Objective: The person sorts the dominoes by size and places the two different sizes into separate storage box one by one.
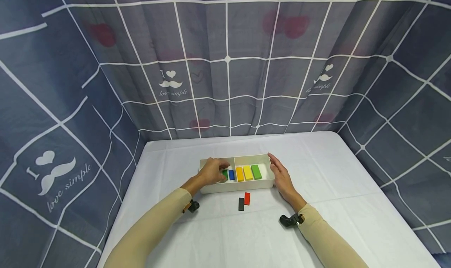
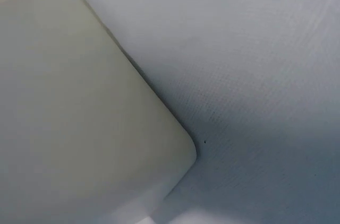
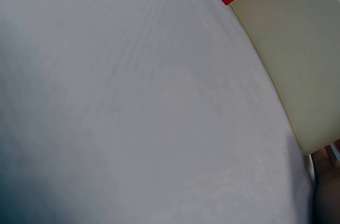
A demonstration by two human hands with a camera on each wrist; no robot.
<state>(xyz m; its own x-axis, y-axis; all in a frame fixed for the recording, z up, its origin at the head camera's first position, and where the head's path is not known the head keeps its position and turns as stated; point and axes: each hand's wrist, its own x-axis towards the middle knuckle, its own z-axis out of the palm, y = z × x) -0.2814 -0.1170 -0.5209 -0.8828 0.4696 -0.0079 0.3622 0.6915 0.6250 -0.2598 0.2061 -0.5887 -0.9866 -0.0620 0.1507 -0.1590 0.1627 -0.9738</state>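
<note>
White-covered desk [image 1: 218,232]; on it a cream box [image 1: 229,187], long axis running left to right. Right hand [image 1: 283,180] rests against the box's right end, fingers fairly straight, curled round nothing. Left hand [image 1: 212,171] reaches over the left compartment, fingers bent; cannot tell whether they pinch anything. Just beneath those fingers: a partly hidden green block [image 1: 226,176], left hand clearly nearer. Blue block [image 1: 231,175] just right of it, long axis front to back. Black block [image 1: 241,204] and red block [image 1: 247,198] lie outside, near side.

Curtain [image 1: 243,78], left side: "I", heart [image 1: 45,158], moustache [image 1: 58,175], "love simple". Same print [image 1: 171,84] twice on back; rightmost partly legible.
</note>
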